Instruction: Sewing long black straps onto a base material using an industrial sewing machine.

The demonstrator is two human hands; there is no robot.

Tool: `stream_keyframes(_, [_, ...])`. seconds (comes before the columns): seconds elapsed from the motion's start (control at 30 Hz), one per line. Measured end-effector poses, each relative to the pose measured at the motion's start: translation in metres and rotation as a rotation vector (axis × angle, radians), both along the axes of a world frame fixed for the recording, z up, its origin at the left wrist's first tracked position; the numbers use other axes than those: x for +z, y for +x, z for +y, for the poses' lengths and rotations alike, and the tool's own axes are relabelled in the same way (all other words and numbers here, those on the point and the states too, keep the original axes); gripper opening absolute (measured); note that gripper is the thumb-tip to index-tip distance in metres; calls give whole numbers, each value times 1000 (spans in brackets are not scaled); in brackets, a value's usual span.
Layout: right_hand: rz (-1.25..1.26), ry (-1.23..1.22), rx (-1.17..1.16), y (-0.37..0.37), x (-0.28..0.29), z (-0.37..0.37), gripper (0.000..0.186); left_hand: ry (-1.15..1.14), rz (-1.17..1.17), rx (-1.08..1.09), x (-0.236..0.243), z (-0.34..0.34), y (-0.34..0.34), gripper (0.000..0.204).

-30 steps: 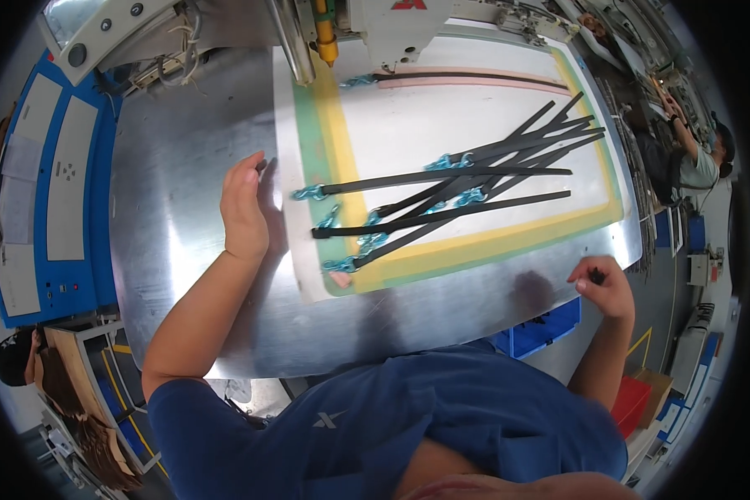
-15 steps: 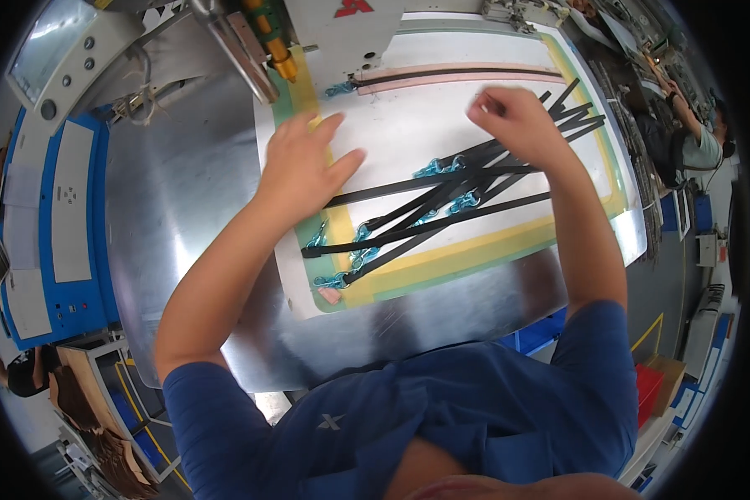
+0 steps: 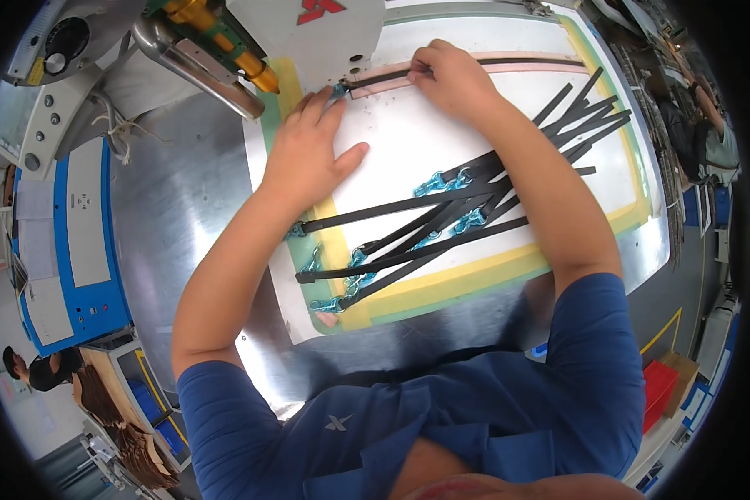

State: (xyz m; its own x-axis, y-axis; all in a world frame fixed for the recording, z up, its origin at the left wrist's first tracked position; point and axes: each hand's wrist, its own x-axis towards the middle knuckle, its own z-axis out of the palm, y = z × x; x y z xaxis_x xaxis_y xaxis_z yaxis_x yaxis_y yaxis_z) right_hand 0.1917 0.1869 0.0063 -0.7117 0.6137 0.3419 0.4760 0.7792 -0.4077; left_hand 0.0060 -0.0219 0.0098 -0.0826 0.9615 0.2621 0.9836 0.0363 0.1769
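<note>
A thin black strap (image 3: 508, 61) lies along a pink strip at the far side of the white board. Its near-left end carries a blue-wrapped clip (image 3: 339, 90). My left hand (image 3: 304, 154) is open, thumb apart, with its fingertips at that clip. My right hand (image 3: 450, 79) has its fingers closed in a pinch on the strap, a little right of the clip. Nearer me, several loose black straps (image 3: 392, 215) lie crossed in a pile, with blue-wrapped clips (image 3: 468, 220) on their ends. My right forearm hides part of the pile.
Yellow and green tape borders the white board (image 3: 375, 158), which lies on a shiny metal table (image 3: 175, 200). A machine head with a gold cylinder (image 3: 246, 62) and a metal tube (image 3: 196, 67) overhangs the far left. A blue control cabinet (image 3: 83, 242) stands left. Other people are in the background.
My right hand has moved away from me and left, from above the pile to the strap on the pink strip. My left fingers have reached farther, to its clip. The view has shifted slightly.
</note>
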Motion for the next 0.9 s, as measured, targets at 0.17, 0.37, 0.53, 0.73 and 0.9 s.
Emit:
stream_keyframes(0.17, [-80,68,113,-1,0,-6,16,-37,-110,-12,-9,13,-14,70])
stream_keyframes(0.37, [-127,176,152,1,2,-7,16,-28,79,7,-11,15,-14,75])
stream_keyframes(0.53, [-190,162,150,0,4,-6,20,29,58,-24,-11,18,-13,74])
stream_keyframes(0.73, [-177,168,165,0,4,-8,19,4,64,-19,-9,19,-14,78])
stream_keyframes(0.9, [-182,126,156,1,7,-9,20,15,52,-15,-8,18,-13,79])
